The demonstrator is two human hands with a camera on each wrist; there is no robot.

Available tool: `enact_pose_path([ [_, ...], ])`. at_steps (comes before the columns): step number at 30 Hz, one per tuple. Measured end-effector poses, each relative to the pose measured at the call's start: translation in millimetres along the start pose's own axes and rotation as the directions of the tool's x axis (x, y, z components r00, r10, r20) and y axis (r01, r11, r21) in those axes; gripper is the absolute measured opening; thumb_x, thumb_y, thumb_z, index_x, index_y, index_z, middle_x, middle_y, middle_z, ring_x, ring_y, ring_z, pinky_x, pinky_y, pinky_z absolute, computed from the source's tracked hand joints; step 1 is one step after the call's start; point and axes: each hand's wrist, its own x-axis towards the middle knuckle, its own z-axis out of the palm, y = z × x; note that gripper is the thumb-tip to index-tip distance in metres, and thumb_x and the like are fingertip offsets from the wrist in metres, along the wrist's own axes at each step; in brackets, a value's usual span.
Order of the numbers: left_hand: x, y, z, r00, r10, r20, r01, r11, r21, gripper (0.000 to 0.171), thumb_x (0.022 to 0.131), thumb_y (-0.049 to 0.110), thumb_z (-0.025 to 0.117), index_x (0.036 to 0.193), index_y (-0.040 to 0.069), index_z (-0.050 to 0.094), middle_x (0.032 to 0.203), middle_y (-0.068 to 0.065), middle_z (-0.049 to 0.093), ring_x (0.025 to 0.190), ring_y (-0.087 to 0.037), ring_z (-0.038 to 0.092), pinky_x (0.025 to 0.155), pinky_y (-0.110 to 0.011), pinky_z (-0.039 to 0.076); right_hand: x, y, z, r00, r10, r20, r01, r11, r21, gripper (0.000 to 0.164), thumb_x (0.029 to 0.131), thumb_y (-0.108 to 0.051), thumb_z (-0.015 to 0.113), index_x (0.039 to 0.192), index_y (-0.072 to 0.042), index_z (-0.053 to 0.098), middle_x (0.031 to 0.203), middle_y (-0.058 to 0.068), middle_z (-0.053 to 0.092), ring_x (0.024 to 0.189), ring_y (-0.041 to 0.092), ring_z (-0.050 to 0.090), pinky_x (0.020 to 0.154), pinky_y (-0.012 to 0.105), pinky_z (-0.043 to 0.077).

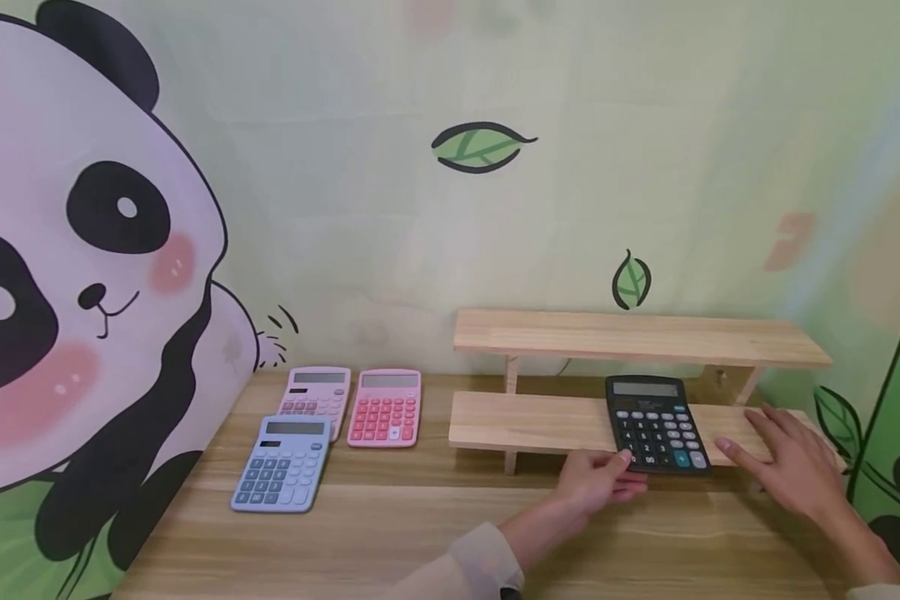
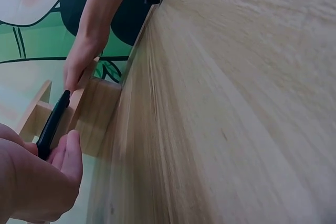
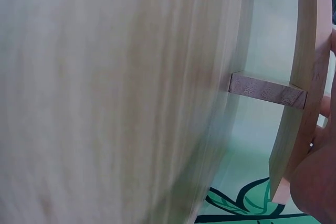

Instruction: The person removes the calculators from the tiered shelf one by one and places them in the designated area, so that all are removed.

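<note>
A black calculator [image 1: 656, 425] leans, tilted, at the lower board of a two-tier wooden shelf [image 1: 532, 419], its keys facing up. At its lower left corner my left hand [image 1: 594, 482] pinches it, thumb on the keys and fingers underneath. In the left wrist view, the calculator [image 2: 51, 124] shows edge-on between the thumb and fingers of the left hand [image 2: 44, 179]. My right hand [image 1: 791, 458] rests on the right part of the lower board, fingers spread, apart from the calculator. The right wrist view catches only part of that hand [image 3: 317, 177] beside the board.
Left of the shelf lie a pink calculator [image 1: 385, 408], a pale pink one [image 1: 317, 392] and a blue one [image 1: 281, 465], which overlaps the pale pink one. The upper board [image 1: 630, 333] runs behind, near the wall backdrop [image 1: 345, 208]. All stand on a wooden table [image 1: 390, 533].
</note>
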Motion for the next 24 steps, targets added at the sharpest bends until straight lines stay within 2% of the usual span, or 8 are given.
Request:
enact_pose_path([
  [4,-5.2,-2.7,-7.1,1.000,0.020,0.011,-0.020,1.000,-0.016,0.021,0.104,0.012,0.067,0.116,-0.005,0.071,0.094,-0.020,0.077,0.091,-0.032,0.079,0.083,-0.034,0.065,-2.5,0.0,3.2,1.000,0.009,0.008,-0.009,1.000,0.003,0.089,0.101,-0.060,0.061,0.149,0.013,0.044,0.151,0.047,0.034,0.132,0.070,0.032,0.099,0.085,0.028],
  [7,-13.4,-2.2,-14.7,0.999,0.024,0.039,-0.024,1.000,0.007,0.019,0.104,0.009,0.066,0.114,-0.006,0.071,0.093,-0.021,0.077,0.092,-0.034,0.079,0.083,-0.034,0.065,-4.6,0.2,3.6,1.000,0.013,0.005,-0.013,1.000,-0.002,0.089,0.101,-0.061,0.062,0.149,0.013,0.045,0.150,0.046,0.035,0.131,0.070,0.033,0.098,0.085,0.028],
  [13,-28.9,6.1,-23.1,0.992,-0.014,0.122,0.002,0.996,0.094,0.016,0.104,0.009,0.067,0.111,-0.005,0.071,0.095,-0.022,0.078,0.091,-0.033,0.079,0.081,-0.034,0.065,-4.5,4.5,1.2,1.000,0.005,-0.015,-0.005,1.000,-0.006,0.090,0.101,-0.060,0.063,0.149,0.013,0.044,0.149,0.046,0.037,0.130,0.070,0.034,0.097,0.085,0.028],
  [17,-29.2,9.6,-22.3,0.992,-0.020,0.123,0.007,0.995,0.101,0.016,0.103,0.010,0.069,0.109,-0.004,0.072,0.094,-0.021,0.078,0.092,-0.034,0.079,0.083,-0.037,0.065,-1.1,7.2,2.2,1.000,-0.010,-0.024,0.010,1.000,0.002,0.088,0.101,-0.058,0.063,0.150,0.012,0.043,0.150,0.046,0.036,0.130,0.070,0.033,0.098,0.085,0.027],
  [19,-26.3,10.0,-21.3,0.993,-0.027,0.119,0.018,0.997,0.076,0.019,0.103,0.012,0.069,0.110,-0.005,0.071,0.094,-0.019,0.078,0.094,-0.033,0.079,0.084,-0.035,0.065,0.0,7.0,2.8,1.000,-0.011,-0.022,0.011,1.000,0.006,0.088,0.101,-0.058,0.063,0.151,0.012,0.043,0.151,0.046,0.035,0.131,0.070,0.033,0.098,0.085,0.027],
  [24,-17.3,9.4,-17.3,0.994,-0.030,0.106,0.040,0.995,-0.094,0.023,0.105,0.012,0.066,0.118,-0.007,0.067,0.099,-0.018,0.077,0.099,-0.034,0.078,0.085,-0.032,0.065,0.7,2.6,3.1,1.000,0.005,-0.009,-0.005,1.000,0.002,0.089,0.101,-0.059,0.062,0.151,0.012,0.042,0.151,0.046,0.034,0.133,0.070,0.031,0.101,0.086,0.025],
])
